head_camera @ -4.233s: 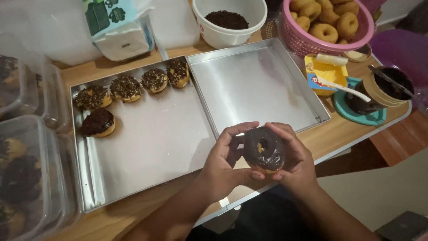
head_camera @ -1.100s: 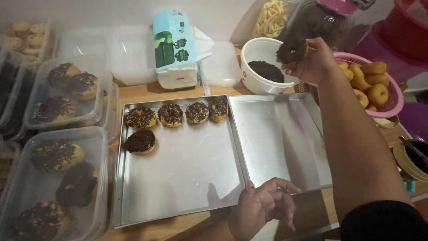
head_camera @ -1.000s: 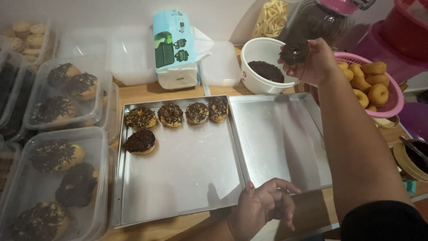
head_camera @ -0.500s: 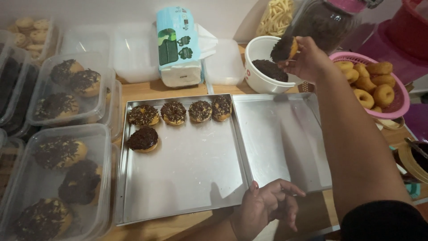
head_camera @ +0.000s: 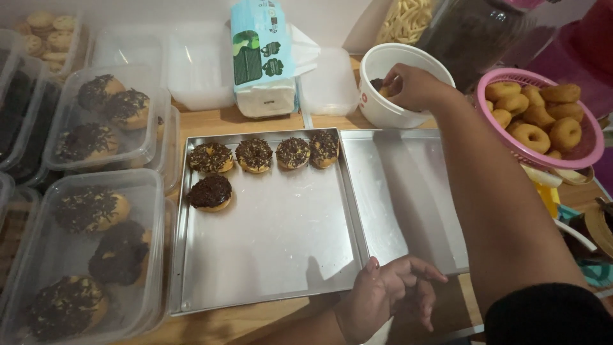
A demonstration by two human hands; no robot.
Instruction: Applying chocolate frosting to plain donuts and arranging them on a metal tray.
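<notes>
Far left, clear plastic containers (head_camera: 83,255) hold chocolate-sprinkled doughnuts, three in the near one and more in the tubs stacked behind it. Just beside them sits the left metal tray (head_camera: 268,255), with four sprinkled doughnuts (head_camera: 254,154) lined along its far edge and a fifth, darker-coated doughnut (head_camera: 209,192) just below the row's left end. Behind the tray stands a pale blue tissue pack (head_camera: 262,57), upright against empty clear boxes.

Moving across: the left hand (head_camera: 389,297) rests at the near edge where the two trays meet, fingers loosely spread and curled down, gripping nothing, thumb touching the tray's corner. The right metal tray (head_camera: 408,198) lies bare beside the first, edges touching.

Now the right hand (head_camera: 412,86) reaches across that tray and dips into the white bowl (head_camera: 383,112), fingers closed around a doughnut (head_camera: 385,91) pressed down into the dark sprinkles inside; only a sliver of pale dough shows under the fingertips.

Far right, a pink basket (head_camera: 575,156) heaped with plain ring doughnuts (head_camera: 533,135) sits near the bowl, and a dark jar stands behind both.
</notes>
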